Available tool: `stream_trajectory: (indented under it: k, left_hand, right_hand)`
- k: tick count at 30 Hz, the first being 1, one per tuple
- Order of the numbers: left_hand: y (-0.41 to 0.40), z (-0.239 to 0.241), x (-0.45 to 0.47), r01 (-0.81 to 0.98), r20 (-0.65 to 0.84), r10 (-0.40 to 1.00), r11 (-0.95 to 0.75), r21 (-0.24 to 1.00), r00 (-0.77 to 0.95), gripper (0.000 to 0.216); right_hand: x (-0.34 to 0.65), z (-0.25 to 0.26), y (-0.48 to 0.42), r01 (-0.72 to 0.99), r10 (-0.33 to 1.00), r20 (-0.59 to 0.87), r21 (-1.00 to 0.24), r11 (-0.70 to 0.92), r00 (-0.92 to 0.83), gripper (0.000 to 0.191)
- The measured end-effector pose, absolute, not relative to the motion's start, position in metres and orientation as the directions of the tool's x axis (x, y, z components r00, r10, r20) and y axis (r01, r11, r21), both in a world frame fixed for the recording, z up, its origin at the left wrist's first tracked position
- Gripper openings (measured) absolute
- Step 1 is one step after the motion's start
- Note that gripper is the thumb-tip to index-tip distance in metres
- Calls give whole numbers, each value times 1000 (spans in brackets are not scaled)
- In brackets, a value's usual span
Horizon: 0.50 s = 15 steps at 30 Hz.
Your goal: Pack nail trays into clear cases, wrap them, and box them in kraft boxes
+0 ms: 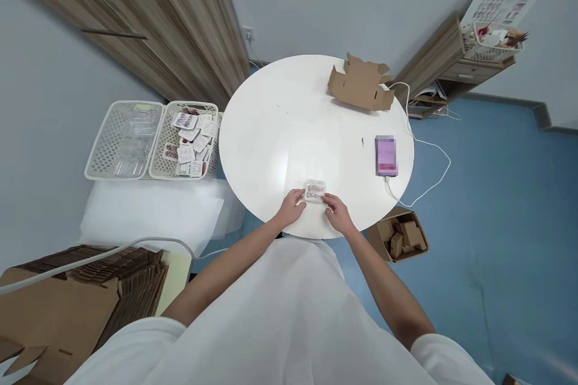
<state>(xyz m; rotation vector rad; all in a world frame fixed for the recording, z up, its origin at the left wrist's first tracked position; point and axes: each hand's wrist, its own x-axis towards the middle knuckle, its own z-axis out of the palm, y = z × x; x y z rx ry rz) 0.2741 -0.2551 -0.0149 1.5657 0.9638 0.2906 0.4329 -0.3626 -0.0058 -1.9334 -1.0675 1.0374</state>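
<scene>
Near the front edge of the white oval table, a small clear plastic box with small pinkish and dark pieces inside is between my two hands. My left hand grips its left edge, fingertips at the upper left corner and thumb lower down. On the other side, my right hand has bent fingers on the box's lower right edge. What the pieces inside are is too small to tell. Whether the box rests on the tabletop or is slightly raised, I cannot tell.
An unfolded cardboard box lies at the table's far right, above a phone-like device with a white cable. On the left stand a basket of clear plastic cases and a basket of carded packs. A carton is on the floor.
</scene>
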Motion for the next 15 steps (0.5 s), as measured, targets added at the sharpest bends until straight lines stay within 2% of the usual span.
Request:
stream_trajectory:
  k: [6,10,15]
  left_hand:
    - [-260,-13,273,577,-361,707,-80,813,608,44]
    - [-267,-5,265,626,-302,729,-218,748,614,48]
    - [-272,1,248,619,-248,648,-439,651,720,34]
  right_hand:
    - [432,-16,-365,473,929,-268,-803,-362,256,50]
    - [428,-12,-375,596,954,-170,-750,-287,246,44]
    - [417,-10,-385,833,982,-186,-544,-99,-5,36]
